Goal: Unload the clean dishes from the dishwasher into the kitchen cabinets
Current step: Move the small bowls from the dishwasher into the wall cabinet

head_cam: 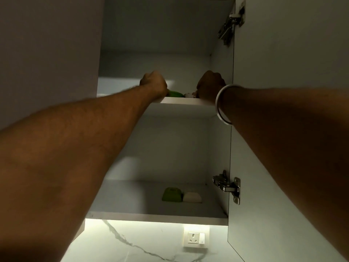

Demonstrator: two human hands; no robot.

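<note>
Nearest the camera, two bare forearms rise from the lower corners of the view and converge upward. This suggests the person is stretching overhead to set dishes high in the open cabinet (156, 35). A pale bangle (222, 103) sits on the right wrist. The cabinet's door (283, 53) stands swung out on the right, leaving the way in free for both arms. Past the forearms is the lower shelf (156, 217), where a green container (171, 194) and a white container (192, 197) sit just beside each other, toward its back right. Below that shelf, a wall socket (195, 238) shows on the lit marble wall. Farther up, both hands reach over the front edge of the upper shelf (181, 100). The left hand (154, 83) is near the middle of that edge and the right hand (211, 86) is toward its right corner. Between them, right at the front edge, lie a green dish (175, 93) and a small white dish (188, 95). The green one touches the heel of the left hand and the white one lies against the right. They are probably being pushed back from the edge so they sit safely. Only the backs of the hands and knuckles face the camera, and the hands look bunched. The fingers themselves are hidden, so it cannot be told whether they are clamped on a dish or merely curled.
</note>
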